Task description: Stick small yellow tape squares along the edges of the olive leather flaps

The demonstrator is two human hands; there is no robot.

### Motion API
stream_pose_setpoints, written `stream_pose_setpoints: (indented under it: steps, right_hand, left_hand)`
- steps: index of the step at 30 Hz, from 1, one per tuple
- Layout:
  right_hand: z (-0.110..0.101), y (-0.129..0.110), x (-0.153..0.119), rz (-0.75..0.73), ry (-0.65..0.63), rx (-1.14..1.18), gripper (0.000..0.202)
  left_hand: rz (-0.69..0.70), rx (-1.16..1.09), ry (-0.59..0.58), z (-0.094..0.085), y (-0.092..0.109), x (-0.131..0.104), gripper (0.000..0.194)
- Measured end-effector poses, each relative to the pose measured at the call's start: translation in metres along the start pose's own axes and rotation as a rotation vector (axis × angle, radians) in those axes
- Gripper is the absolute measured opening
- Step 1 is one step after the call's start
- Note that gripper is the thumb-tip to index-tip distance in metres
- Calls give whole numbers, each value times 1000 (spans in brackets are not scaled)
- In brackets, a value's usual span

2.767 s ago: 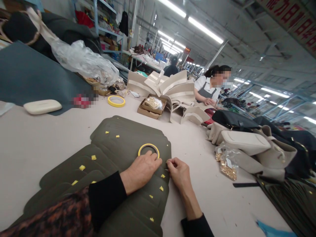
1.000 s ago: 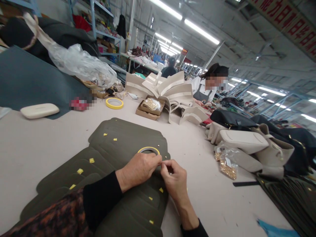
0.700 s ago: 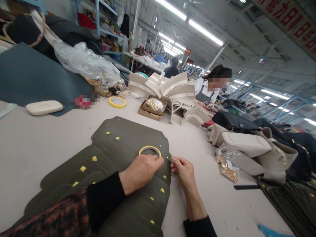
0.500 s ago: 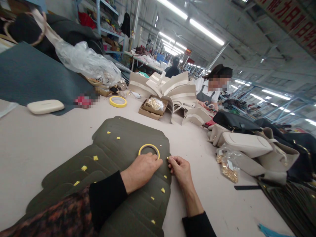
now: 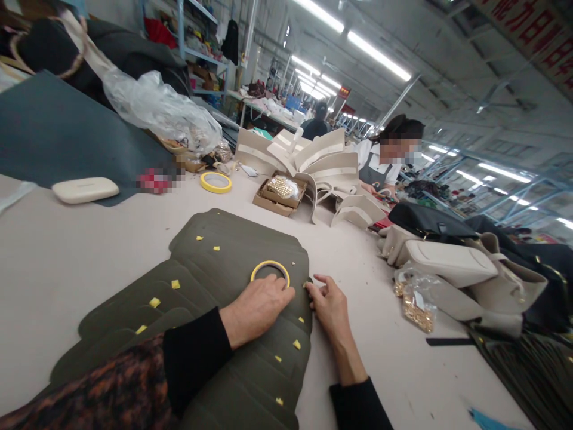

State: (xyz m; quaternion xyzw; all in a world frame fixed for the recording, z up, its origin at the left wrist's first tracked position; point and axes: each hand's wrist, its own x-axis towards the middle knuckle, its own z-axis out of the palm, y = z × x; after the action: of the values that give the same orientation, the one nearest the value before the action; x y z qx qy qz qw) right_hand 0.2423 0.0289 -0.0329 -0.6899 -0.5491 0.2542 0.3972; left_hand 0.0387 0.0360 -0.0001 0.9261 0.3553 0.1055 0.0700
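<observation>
My left hand (image 5: 262, 304) is closed on the lower rim of a yellow roll of tape (image 5: 255, 272), held over dark olive sheets of leather-like material (image 5: 233, 239). These sheets overlap in a fanned stack and carry several small yellow tape pieces (image 5: 175, 285). At the stack's right edge is my right hand (image 5: 330, 306), its thumb tip touching a small yellow bit there. The index finger is raised apart from the thumb, and the other fingers curl below, so the hand looks open. My left forearm covers part of the lower sheets.
A second tape roll (image 5: 215, 183) lies beyond the stack, near a cardboard box (image 5: 278, 206) of gold chain. Cream bag panels (image 5: 322, 158) stand behind it. Cream and black bags (image 5: 447, 258) are heaped at right, beside a plastic bag of gold hardware (image 5: 417, 310). A co-worker (image 5: 380, 170) sits beyond.
My right index finger has lifted away from the thumb, which earlier pinched a yellow tape bit with it at the sheet edge. My left hand keeps its hold on the roll.
</observation>
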Motion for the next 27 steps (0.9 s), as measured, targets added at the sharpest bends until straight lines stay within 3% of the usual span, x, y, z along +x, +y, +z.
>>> stream_pose_setpoints:
  steps: [3,7,13,15,18,21,23,27]
  right_hand:
    - [-2,1,-5,-3,-30,66,37]
    - [2,-2,-5,-140,-17,-83,29]
    - [6,-11,1,-117,-43,-191,27]
    - [0,-13,-3,-107,-118,-195,26]
    - [-10,-16,-14,-69,-336,-176,27]
    - [-17,-18,-20,-34,-511,-129,28]
    - [-16,-18,-20,-53,-450,-115,26]
    - [0,-17,-13,-181,-91,-128,20]
  left_hand:
    - [-16,-11,3,1,-1,0,14]
    - [-22,-10,4,1,-1,1,12]
    - [3,-69,51,-3,-2,1,15]
    - [12,-113,97,-3,-5,2,18]
    - [-7,-136,144,-3,-12,2,20]
    - [-59,-134,118,-3,-17,3,21]
    - [-83,-131,81,-4,-19,3,22]
    - [-56,-84,85,-3,-19,4,21]
